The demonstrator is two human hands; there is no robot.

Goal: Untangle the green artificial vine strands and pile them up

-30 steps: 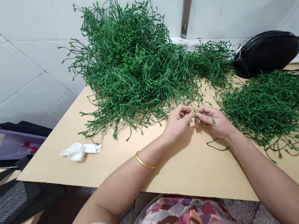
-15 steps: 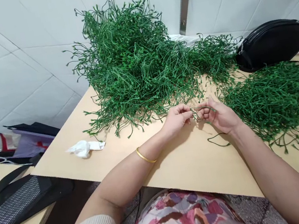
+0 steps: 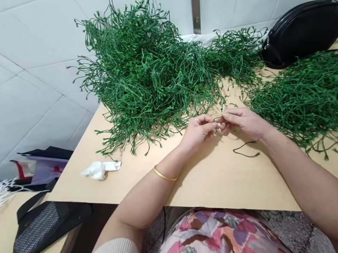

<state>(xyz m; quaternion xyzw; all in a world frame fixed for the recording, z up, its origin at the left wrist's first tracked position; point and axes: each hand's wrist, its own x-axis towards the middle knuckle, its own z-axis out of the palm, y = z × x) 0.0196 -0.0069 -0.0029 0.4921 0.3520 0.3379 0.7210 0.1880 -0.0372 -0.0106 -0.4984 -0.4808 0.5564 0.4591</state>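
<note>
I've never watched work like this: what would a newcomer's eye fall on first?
The big tangled heap of green stems at the back of the table. Next, the left hand and right hand, close together in front of it, then the black bag at back right.

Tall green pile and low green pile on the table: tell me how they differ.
The tall pile rises high before the tiled wall; the low pile lies spread out, nearer the viewer than the black bag. The tall pile fits within the picture, while the low pile reaches its right edge. Both are tangles of thin green strands on the table.
</note>
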